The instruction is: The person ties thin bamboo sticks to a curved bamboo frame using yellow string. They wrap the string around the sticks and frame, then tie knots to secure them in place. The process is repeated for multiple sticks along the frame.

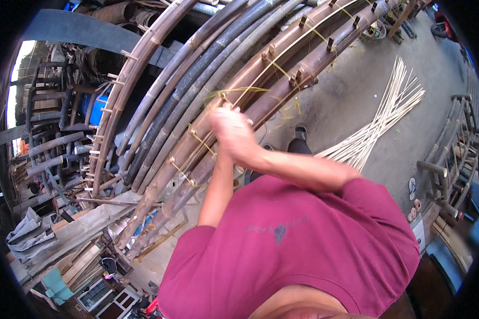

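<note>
My right hand [234, 135] is closed around a thin yellow-green bamboo strip [239, 90], which loops over brown bamboo poles [282, 64] set with short wooden pegs. My left hand [223, 150] comes up from below and sits right behind the right hand, mostly hidden by it. I cannot see how its fingers are set. Both hands press against the pole frame where pale strip lashings [199, 141] cross the poles.
Darker grey bamboo poles [197, 69] curve alongside on the left. A bundle of pale split strips [380, 119] lies fanned on the concrete floor at the right. Dark bamboo frames [53, 143] stand at far left, more at far right. Planks and scraps lie at lower left.
</note>
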Available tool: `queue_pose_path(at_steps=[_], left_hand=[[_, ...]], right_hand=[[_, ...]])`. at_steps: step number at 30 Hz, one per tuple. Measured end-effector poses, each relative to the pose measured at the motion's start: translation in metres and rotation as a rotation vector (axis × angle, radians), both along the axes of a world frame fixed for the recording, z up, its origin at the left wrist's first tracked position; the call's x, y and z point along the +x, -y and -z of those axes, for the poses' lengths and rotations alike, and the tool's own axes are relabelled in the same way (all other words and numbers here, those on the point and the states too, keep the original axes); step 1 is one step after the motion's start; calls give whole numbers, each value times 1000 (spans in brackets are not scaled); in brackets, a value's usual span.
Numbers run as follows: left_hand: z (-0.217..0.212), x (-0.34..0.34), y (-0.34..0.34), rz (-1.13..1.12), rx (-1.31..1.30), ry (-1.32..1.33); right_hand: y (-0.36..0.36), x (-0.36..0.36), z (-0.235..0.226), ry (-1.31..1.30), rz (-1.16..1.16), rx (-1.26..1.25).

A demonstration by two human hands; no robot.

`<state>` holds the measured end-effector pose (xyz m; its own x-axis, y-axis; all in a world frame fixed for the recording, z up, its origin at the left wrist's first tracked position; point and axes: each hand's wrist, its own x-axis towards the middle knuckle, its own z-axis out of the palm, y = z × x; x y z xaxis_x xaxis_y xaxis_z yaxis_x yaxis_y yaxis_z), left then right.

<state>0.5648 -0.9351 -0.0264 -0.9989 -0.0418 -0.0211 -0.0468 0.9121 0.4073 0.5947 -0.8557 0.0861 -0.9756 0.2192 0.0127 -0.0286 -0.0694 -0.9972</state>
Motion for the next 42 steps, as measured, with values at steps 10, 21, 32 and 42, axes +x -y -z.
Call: queue_pose_path(at_steps=[10,21,32,42], left_hand=[[-6,-16,24,65,394,166],[10,-15,30,57,505,83],[33,-147,51,43,276,-218],[-100,-138,372,-514,717,-102]], right_hand=[[-3,-146,93,-82,-552,1370],[-83,28,155,-474,-1000,600],[-95,36,115,-399,-908,614],[-110,98,142,364,53,-1091]])
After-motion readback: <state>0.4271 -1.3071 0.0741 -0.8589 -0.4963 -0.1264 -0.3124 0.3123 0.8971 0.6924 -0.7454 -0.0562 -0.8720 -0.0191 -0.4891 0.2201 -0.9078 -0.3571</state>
